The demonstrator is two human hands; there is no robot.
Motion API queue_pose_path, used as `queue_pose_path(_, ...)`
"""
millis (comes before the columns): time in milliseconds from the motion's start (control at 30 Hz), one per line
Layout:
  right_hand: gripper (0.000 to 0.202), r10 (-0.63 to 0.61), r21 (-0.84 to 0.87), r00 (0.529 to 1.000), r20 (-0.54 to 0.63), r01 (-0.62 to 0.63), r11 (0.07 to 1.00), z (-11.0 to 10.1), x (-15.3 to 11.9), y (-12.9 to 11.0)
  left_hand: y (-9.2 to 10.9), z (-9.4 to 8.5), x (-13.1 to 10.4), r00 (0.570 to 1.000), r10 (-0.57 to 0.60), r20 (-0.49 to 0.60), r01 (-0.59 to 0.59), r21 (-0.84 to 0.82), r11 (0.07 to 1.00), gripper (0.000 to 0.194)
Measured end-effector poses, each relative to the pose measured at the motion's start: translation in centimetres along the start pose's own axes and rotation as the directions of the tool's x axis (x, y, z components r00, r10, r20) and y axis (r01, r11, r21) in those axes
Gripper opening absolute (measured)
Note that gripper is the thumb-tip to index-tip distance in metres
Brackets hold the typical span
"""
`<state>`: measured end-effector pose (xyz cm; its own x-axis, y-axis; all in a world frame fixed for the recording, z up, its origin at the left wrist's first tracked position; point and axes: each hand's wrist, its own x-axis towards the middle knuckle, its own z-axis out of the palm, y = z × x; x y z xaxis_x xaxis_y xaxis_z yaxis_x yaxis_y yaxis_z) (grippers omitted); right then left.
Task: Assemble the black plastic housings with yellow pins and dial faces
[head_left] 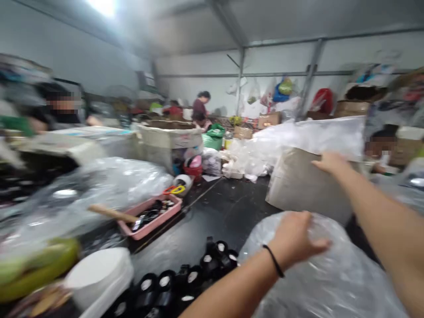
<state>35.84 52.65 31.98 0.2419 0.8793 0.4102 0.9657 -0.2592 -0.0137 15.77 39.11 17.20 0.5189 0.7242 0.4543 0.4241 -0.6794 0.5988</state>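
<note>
My left hand [294, 238], with a black band at the wrist, is at the upper edge of a large clear plastic bag [334, 274]. Its fingers curl over the plastic and the thumb sticks out to the right. Farther back, my right hand [334, 165] grips the top edge of a grey-brown cardboard box [304, 185], whose near side faces me. The bag bulges in front of the cardboard. Left of my left forearm stand several black round parts [165, 282] with pale centres, packed close together on the dark table [228, 207].
A pink tray [152, 227] holds small black parts, a wooden-handled tool [112, 213] and yellow-orange scissors [174, 190]. White lidded tub [99, 274] front left; clear plastic sheeting [109, 185] behind. Large carton [155, 141] and white plastic bags [248, 154] stand farther back. Other people work around.
</note>
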Motion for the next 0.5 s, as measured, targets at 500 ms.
queue_pose_path(500, 0.031, -0.144, -0.153, 0.953, 0.266, 0.189, 0.970, 1.8, -2.7, 1.0, -0.3, 0.7, 0.3, 0.996, 0.058, 0.061, -0.060, 0.028, 0.998, 0.067)
